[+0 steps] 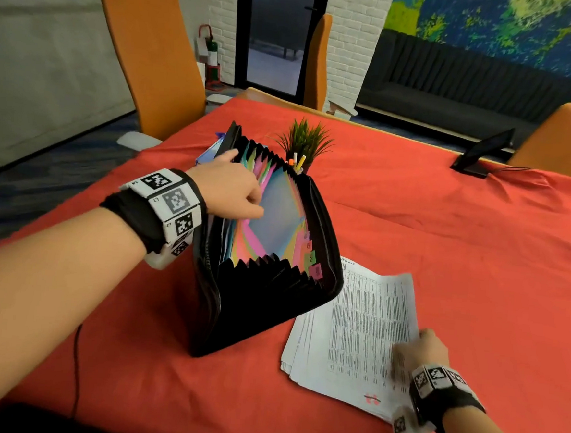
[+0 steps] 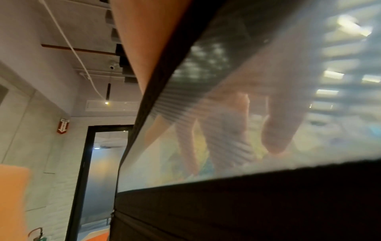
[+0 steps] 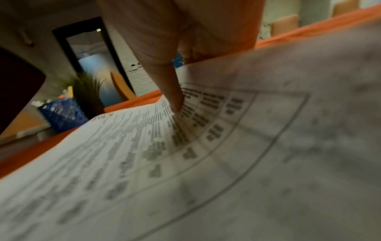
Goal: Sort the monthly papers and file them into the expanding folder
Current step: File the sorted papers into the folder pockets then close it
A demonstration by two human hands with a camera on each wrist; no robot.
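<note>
Head view evenly lit, indoor, soft shadows on red-clothed tabletop (image 1: 443,261); wide-angle bending at edges. Wrist views dim, blurred: white printed paper sheets (image 3: 206,163) smeared nearest lens, ceiling lights glaring through translucent divider.

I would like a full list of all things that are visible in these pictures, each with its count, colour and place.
expanding folder: one, black with coloured dividers, standing open at the table's middle.
printed papers: one stack, white, flat on the cloth right of the folder.
tablecloth: one, red, covering the table.
plant: one, green, behind the folder.
pens: a few, white, orange and yellow, beside the plant.
blue item: one, partly hidden behind the folder's left end.
chairs: three, orange, round the far side.
tablet: one, black, propped at far right.
left hand: fingers inside the folder, holding pockets apart.
right hand: pinches the top sheet's right edge.
</note>
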